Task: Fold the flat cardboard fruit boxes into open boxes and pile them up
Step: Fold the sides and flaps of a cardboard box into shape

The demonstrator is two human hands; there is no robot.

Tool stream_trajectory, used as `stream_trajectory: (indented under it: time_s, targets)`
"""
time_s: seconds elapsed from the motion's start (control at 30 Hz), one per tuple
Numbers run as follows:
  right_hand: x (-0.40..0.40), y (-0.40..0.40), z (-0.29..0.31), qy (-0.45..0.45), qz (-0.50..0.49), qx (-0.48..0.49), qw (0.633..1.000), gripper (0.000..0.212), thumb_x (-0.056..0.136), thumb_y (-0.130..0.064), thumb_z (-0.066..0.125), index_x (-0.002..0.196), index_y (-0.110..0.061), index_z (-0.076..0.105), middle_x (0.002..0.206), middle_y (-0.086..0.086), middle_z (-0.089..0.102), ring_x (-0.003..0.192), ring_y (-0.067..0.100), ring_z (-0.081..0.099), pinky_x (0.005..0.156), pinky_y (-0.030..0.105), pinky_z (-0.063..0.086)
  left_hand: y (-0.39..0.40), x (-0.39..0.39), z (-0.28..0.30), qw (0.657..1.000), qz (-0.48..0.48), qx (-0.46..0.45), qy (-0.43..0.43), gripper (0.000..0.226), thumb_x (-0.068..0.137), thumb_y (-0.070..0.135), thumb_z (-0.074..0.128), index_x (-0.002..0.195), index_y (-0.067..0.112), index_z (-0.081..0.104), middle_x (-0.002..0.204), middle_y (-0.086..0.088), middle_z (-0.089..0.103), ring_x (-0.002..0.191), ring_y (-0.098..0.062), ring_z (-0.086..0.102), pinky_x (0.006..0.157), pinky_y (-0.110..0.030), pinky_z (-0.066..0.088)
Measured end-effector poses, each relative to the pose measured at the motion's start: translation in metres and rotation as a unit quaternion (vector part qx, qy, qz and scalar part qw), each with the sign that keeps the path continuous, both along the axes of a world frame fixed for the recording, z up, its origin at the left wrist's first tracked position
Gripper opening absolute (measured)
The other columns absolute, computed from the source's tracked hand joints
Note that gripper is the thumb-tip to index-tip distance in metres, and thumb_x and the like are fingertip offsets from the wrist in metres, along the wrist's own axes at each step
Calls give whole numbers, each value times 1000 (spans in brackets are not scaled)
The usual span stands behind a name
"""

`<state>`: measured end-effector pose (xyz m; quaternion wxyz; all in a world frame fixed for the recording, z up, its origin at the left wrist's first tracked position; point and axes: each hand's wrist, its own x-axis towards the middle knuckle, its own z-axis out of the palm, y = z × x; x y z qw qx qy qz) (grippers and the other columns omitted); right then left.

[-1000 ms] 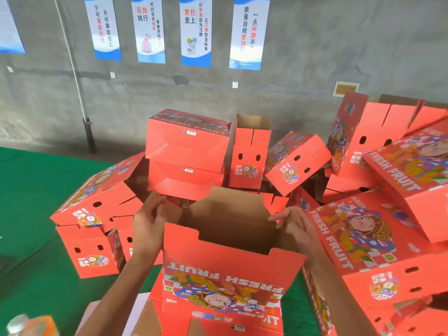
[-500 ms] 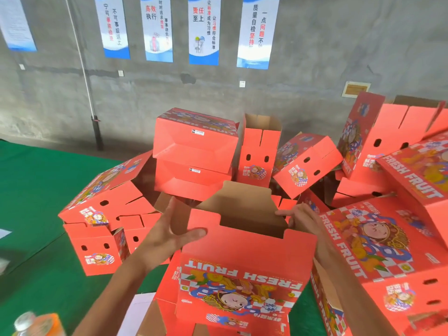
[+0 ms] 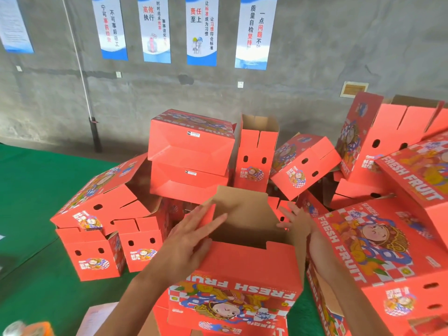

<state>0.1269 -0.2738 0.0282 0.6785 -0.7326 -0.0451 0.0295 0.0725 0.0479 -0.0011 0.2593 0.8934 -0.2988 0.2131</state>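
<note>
Grey concrete wall (image 3: 315, 57) w/ posters (image 3: 201, 30), green floor mat (image 3: 31, 190), both hands flat-fingered on box (image 3: 242, 275) flaps.

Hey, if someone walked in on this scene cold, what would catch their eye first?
First, the jumble of red fruit boxes heaped against the grey wall, covering the middle and right of the view. Next, in front, the open box being folded: the left hand lies flat on its left flap and the right hand is at its right edge. Then the row of blue and white posters high on the wall.
</note>
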Motion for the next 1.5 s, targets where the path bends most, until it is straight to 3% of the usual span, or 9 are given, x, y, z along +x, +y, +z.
stream_trajectory:
  time_s: [0.17,0.27,0.5,0.63,0.8,1.0,1.2,1.33,1.5]
  targets:
    - [-47,16,-17,-199,-25,-231,952,35,106,-21,54,139,-29,62,153,-27,39,134,-28,27,109,0,19,4,7,-5,998,28,19,59,60,110,32,38,161,45,9,147,32,47,145,6,30,123,-52,21]
    - [-45,26,-10,-248,-64,-323,911,41,99,-22,69,139,-29,61,159,-23,31,146,-13,23,122,21,19,3,11,-5,995,50,-61,68,56,102,7,52,150,36,46,139,28,56,135,4,44,117,-43,36]
    - [-52,22,-6,-200,-34,-274,940,61,97,-31,72,145,-48,39,139,-41,44,113,-32,43,90,-8,24,1,16,-3,977,87,-143,129,108,90,2,68,156,57,3,169,13,3,156,-9,0,124,-37,13]
    - [-51,22,-19,-162,30,-199,966,39,109,-46,40,112,-35,78,134,-32,60,137,-12,40,117,18,23,-2,15,-3,982,57,-125,128,70,97,-5,50,140,51,47,160,10,32,154,-12,18,126,-32,15]
    - [-40,14,-24,-82,84,-335,935,57,80,-68,71,133,-60,51,153,-30,33,143,-5,28,118,32,31,-11,13,2,973,117,-52,191,32,101,41,52,132,49,51,167,6,19,157,-12,-1,124,-37,10]
    - [-24,39,-32,-142,21,-582,800,91,79,-78,64,154,-37,31,149,-10,40,140,15,35,115,40,36,-26,13,0,941,260,75,204,90,86,58,68,157,40,16,169,5,2,138,-41,45,107,-52,47]
    - [-45,29,-13,-45,-128,-273,952,52,98,-71,36,113,-28,61,96,-30,52,106,-4,55,79,-2,36,-14,27,-4,916,331,-16,225,82,94,73,39,157,22,21,165,-15,22,137,-44,47,106,-53,43]
    - [-56,24,-24,240,-74,-75,965,58,92,-83,35,116,-38,63,100,-1,80,97,23,77,89,50,60,-3,40,-5,872,363,-90,315,83,95,71,40,144,4,37,139,-22,56,127,-41,55,103,-48,42]
    - [-48,21,-2,162,-124,-73,976,48,75,-94,45,84,-54,70,83,-11,79,79,15,78,81,42,63,-11,34,34,894,365,-116,233,69,93,70,48,120,8,52,124,-23,63,119,-43,58,95,-45,44]
